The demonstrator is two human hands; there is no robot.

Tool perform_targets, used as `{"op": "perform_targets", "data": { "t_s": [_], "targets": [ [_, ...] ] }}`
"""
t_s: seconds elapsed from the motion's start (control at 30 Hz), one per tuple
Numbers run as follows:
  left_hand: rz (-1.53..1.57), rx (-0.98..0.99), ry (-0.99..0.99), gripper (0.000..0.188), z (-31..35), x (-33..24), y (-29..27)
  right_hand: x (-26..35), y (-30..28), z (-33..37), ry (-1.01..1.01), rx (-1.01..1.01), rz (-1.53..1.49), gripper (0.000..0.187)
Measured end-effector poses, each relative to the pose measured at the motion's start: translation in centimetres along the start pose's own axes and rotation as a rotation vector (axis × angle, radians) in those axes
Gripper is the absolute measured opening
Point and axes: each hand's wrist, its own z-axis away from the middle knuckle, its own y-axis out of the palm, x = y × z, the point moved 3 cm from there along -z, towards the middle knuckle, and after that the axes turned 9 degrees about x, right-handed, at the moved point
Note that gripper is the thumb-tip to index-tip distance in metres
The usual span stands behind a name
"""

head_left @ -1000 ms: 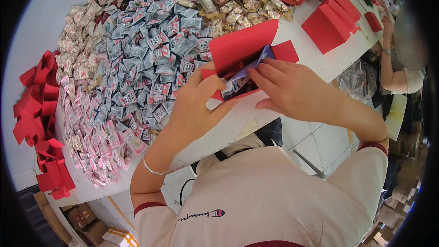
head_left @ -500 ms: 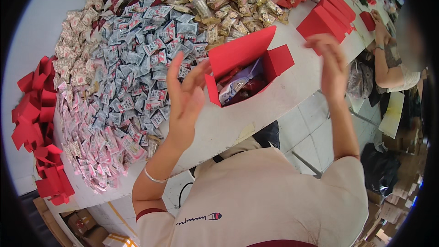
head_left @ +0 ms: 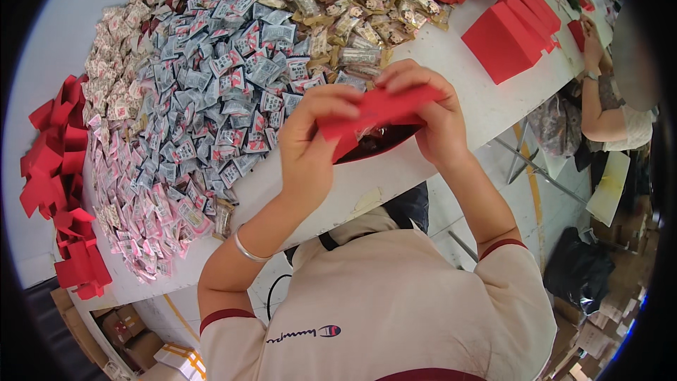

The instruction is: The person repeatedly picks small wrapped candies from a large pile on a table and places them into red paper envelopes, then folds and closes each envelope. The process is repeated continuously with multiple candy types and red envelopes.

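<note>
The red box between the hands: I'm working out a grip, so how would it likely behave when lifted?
The box is probably light and moderately stiff, as its panels look like thin folded card. Its contents might spill if it tips, since it gapes on the near side.

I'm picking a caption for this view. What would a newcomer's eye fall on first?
Probably the great heap of small wrapped packets covering much of the white table, blue-grey in the middle, pink nearer the person and gold beyond. Next comes the bright red box, its lid held between the left hand and right hand. More red boxes line the far left.
</note>
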Motion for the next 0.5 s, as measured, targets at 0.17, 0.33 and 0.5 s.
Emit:
{"op": "perform_targets", "data": {
  "t_s": [0.17,0.33,0.5],
  "targets": [
    [-0.065,0.168,-0.083,0.011,-0.1,-1.2,-0.5,-0.5,-0.4,0.8,-0.003,-0.029,-0.006,0.014],
    [-0.356,0.134,-0.123,0.021,-0.2,-3.2,0.8,-0.5,-0.1,0.3,-0.014,-0.001,0.108,0.015],
    [-0.543,0.261,-0.056,0.037,-0.4,-3.3,0.3,0.9,-0.8,0.2,0.038,0.159,0.027,0.043]
  ]
}}
